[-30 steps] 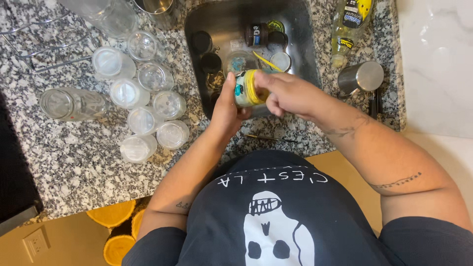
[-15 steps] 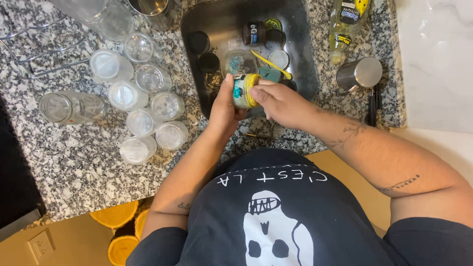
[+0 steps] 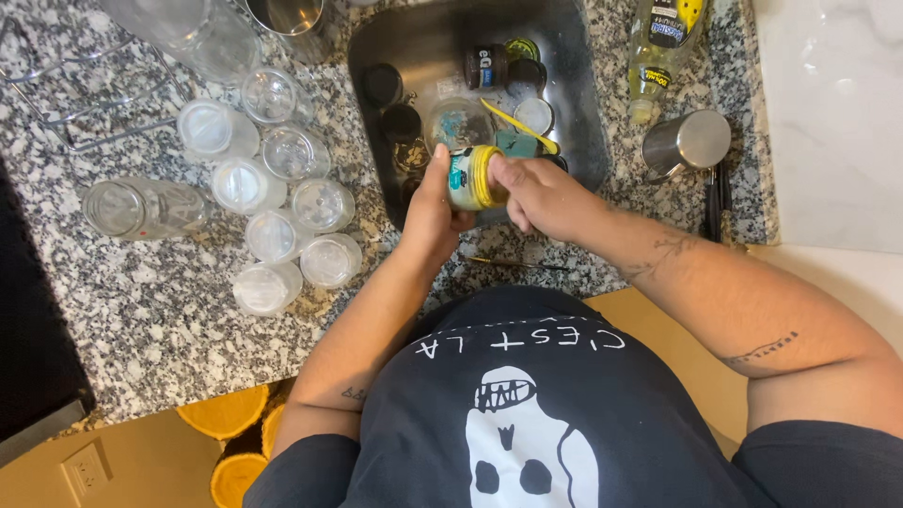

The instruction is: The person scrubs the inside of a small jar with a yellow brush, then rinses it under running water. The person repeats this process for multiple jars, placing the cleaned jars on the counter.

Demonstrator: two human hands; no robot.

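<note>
A small glass jar [image 3: 466, 177] with a teal label and a yellow rim is held over the front edge of the steel sink [image 3: 574, 113]. My left hand [image 3: 428, 216] grips the jar from the left side. My right hand [image 3: 536, 193] is closed around the jar's yellow end, fingers curled over it. Inside the sink lie dark jars, round lids, a glass bowl [image 3: 458, 124] and a yellow-handled tool [image 3: 517, 124].
Several clear glass jars [image 3: 273, 202] stand upside down on the granite counter [image 3: 150, 320] left of the sink. A wire rack [image 3: 89, 89] sits far left. A dish soap bottle [image 3: 658, 42] and a steel cup [image 3: 687, 143] are right of the sink.
Both hands and the jar stay at the same spot over the sink; the right hand has shifted its grip slightly on the yellow end.
</note>
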